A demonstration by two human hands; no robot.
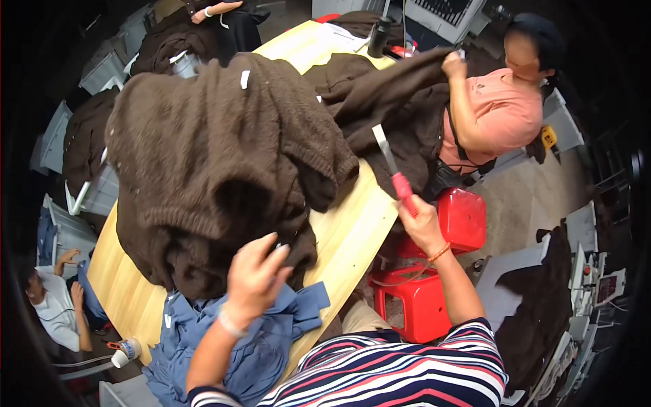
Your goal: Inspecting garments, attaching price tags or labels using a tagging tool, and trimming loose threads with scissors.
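Note:
My right hand [422, 222] grips a red-handled tool [401, 184] with a flat, pale blade pointing away from me, past the table's right edge; its exact kind is unclear. My left hand [256, 275] has its fingers apart and appears to hold nothing. It is over the front of a big heap of dark brown knitted sweaters [203, 149], one with a small white label. I cannot tell whether the fingertips touch the knit. Below that hand, crumpled blue garments [251, 342] lie at the near table edge.
The sweaters lie on a light wooden table [356, 217]. At the right, a co-worker in a pink shirt [505, 112] lifts a brown garment [407, 88]. Red stools [413, 305] stand beside me. A dark bottle [378, 37] is at the far end; other people work at the left and back.

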